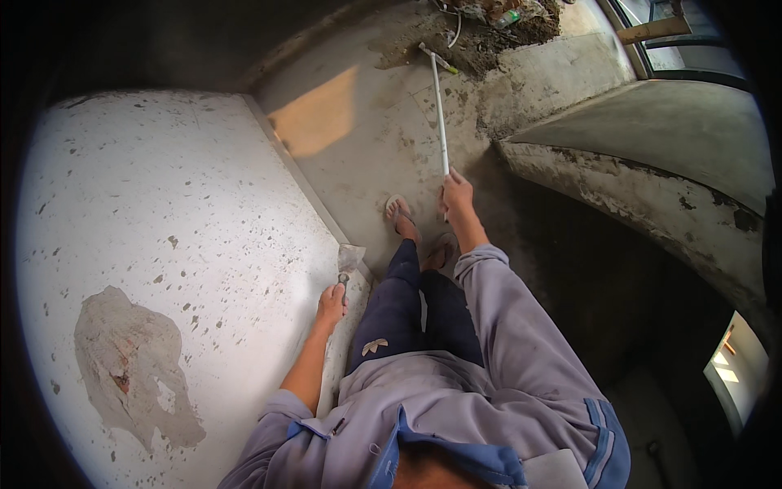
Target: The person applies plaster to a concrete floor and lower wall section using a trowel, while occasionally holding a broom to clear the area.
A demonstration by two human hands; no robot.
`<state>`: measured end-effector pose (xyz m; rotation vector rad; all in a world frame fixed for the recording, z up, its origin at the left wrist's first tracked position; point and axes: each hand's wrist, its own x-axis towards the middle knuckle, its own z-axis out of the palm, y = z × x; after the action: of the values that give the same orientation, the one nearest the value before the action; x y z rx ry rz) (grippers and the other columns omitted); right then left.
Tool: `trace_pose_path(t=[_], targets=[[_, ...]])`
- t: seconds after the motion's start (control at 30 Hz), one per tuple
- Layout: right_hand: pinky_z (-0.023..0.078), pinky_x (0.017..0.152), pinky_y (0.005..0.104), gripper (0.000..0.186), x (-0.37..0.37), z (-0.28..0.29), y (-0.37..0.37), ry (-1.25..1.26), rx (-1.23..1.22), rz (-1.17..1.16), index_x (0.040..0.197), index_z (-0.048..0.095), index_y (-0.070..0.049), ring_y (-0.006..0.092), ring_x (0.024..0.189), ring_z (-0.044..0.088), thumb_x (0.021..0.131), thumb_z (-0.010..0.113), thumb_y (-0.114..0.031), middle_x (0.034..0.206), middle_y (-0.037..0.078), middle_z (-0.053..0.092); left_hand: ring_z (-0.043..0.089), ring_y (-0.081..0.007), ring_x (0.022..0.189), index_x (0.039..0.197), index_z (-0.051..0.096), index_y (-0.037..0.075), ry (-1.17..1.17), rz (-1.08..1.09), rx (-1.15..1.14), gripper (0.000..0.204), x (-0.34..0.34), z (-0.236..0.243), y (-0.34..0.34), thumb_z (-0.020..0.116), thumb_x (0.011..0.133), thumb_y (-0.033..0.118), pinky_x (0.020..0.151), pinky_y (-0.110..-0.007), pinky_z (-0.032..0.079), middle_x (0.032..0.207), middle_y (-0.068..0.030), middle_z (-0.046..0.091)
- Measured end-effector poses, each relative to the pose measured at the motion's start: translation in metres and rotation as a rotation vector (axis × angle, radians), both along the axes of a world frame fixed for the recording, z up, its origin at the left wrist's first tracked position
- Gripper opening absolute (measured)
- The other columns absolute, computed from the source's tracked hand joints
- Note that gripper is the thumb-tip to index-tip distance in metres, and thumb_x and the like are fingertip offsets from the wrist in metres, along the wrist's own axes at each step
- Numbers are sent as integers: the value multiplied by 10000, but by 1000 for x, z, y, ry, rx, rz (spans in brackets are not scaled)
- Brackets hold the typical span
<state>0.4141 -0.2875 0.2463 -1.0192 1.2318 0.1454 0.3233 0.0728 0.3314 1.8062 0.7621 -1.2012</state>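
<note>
My left hand (331,306) is closed around the dark handle of a putty knife (351,257). Its broad, dirty blade points away from me, close to the base strip of the white wall. In front of my body, my right hand (457,197) grips a long white pole (441,114) near its lower end. The pole slants away over the floor. Around its far end lies a short crosspiece (445,63), partly yellow-green; I cannot tell whether the two are joined.
On the left, the white wall (204,220) carries grey specks and a bare patch (134,367). A pile of dirt and rubble (521,33) with a green bottle (508,18) lies at the far end. To the right runs a stained concrete ledge (586,175), beside a dark area.
</note>
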Motion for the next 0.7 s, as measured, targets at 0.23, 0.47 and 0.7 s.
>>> trace_pose_path(t=[0.23,0.47,0.7], targets=[[250,371,234,290,9,110,-94,8,169,60,1199,429,-84,60,436,293,1015,320,-280,614,-43,356,464,-89,492,853,496,56,-23,79,-45,337,57,-13,-6,436,966,368,417,-241,354,669,-23,504],[273,380,247,290,1,118,-98,-8,20,-35,1137,439,-83,66,418,299,1008,335,-321,594,-39,346,451,-83,484,843,489,79,-27,-29,-94,315,119,-4,-68,449,964,368,417,-235,340,663,-12,498],[316,307,317,254,-5,-107,-158,122,-610,-45,1076,471,-110,123,353,388,975,339,-302,560,-8,383,454,-78,487,848,478,83,-50,-7,-84,302,169,4,-125,458,964,361,421,-233,338,665,-3,496]])
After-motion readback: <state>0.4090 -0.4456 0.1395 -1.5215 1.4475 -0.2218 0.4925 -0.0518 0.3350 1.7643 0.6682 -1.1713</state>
